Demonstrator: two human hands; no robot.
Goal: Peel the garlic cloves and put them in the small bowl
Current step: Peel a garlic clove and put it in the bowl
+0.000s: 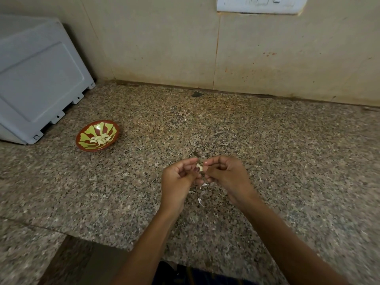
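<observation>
Right now both hands meet above the surface, the left hand and right hand each pinching the garlic clove narrowly between thumb and fingers, so it sits at the fingertips with its long axis seemingly running from one hand to the other. Papery peel scraps lie just below the fingers. Off to the fingers' left and further away, well apart, the small bowl holds peeled cloves, so the left hand looks nearer for the drop.
</observation>
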